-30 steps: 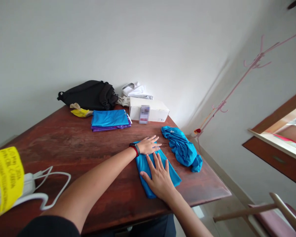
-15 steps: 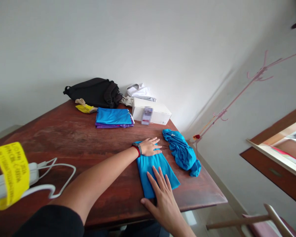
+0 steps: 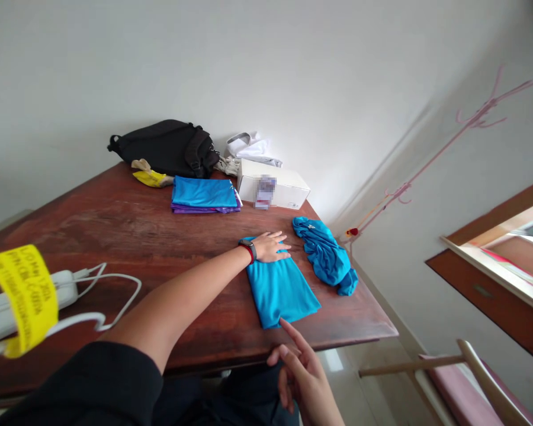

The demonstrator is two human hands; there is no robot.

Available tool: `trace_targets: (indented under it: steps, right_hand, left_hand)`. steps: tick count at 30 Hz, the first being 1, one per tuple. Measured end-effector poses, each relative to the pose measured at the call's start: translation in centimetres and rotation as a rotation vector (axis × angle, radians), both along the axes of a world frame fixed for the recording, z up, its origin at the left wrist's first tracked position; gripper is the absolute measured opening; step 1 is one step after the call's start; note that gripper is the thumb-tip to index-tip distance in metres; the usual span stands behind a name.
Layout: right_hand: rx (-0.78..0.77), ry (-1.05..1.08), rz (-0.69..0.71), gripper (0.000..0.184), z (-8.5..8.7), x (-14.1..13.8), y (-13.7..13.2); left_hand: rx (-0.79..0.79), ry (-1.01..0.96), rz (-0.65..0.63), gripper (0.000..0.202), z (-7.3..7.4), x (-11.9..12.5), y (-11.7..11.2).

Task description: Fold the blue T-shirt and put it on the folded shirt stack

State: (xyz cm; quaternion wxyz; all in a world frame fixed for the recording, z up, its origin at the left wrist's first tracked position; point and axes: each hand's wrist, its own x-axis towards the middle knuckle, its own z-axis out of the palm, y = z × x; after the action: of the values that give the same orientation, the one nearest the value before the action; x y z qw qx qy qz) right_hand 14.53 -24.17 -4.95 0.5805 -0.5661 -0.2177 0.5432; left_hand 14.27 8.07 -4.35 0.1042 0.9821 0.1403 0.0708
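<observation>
A folded blue cloth (image 3: 281,286) lies flat on the brown wooden table (image 3: 115,236) near its right end. My left hand (image 3: 272,247), with a dark band on the wrist, rests open and flat on the cloth's far end. My right hand (image 3: 299,373) hovers off the table's near edge, just below the cloth. Its fingers are loosely spread and it holds nothing. A crumpled blue cloth (image 3: 326,254) lies to the right of the folded one, near the table's right edge.
A stack of folded blue and purple cloths (image 3: 204,195) sits further back, beside a white box (image 3: 273,185) and a black bag (image 3: 166,148). A white charger with cable and a yellow tag (image 3: 26,299) lies at the left. A chair (image 3: 462,378) stands at lower right.
My right hand slid back along the folded cloth toward me and came off the table's near edge. My left hand stayed on the cloth's far end.
</observation>
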Motion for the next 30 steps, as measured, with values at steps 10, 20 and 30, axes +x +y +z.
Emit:
trace_targets:
  steps: [10, 20, 30]
  right_hand:
    - [-0.059, 0.228, 0.036, 0.102, 0.9, -1.6, -0.6]
    - [-0.081, 0.326, 0.04, 0.111, 1.8, -2.7, 1.5]
    - [-0.073, 0.171, 0.15, 0.084, 1.5, -2.3, 2.4]
  left_hand:
    - [-0.005, -0.003, 0.006, 0.065, 0.5, -0.2, -0.3]
    - [0.014, 0.009, 0.008, 0.064, 0.5, -0.2, -0.3]
    - [0.002, -0.004, 0.003, 0.061, 0.3, -0.1, -0.2]
